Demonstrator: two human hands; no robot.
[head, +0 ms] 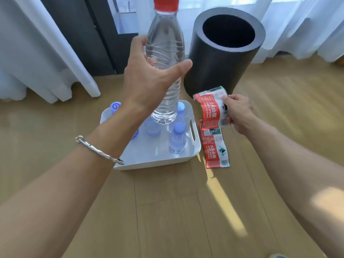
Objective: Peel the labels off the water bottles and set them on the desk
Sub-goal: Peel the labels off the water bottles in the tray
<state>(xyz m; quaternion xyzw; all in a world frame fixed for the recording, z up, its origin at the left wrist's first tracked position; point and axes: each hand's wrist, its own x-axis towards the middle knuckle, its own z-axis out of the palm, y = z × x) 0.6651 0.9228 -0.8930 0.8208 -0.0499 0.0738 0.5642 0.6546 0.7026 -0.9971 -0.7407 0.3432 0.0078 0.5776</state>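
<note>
Closest to the lens are two bare forearms, the left one wearing a silver bangle [98, 149]. Under them it's all light wood-plank surface [167, 211], with a strip of sunlight [223, 198] running across it on the right. The left hand [149, 75] is wrapped round a clear water bottle [165, 58] with a red cap [166, 3], held upright in the air over a white tray [186, 157], no label on it. The right hand [239, 113] is pinching a peeled red-and-white label [211, 108] low down, just right of the tray. Right beneath it a second label [216, 149] lies flat on the planks beside the tray's right side, touching or not, hard to say. In the tray stand a few small bottles [177, 140] with bluish caps. Farther back on the right there's a dark round bin [223, 58] with an open top, and behind everything white curtains [46, 53] hang down to the planks, with a dark panel [78, 34] between them on the far left.
</note>
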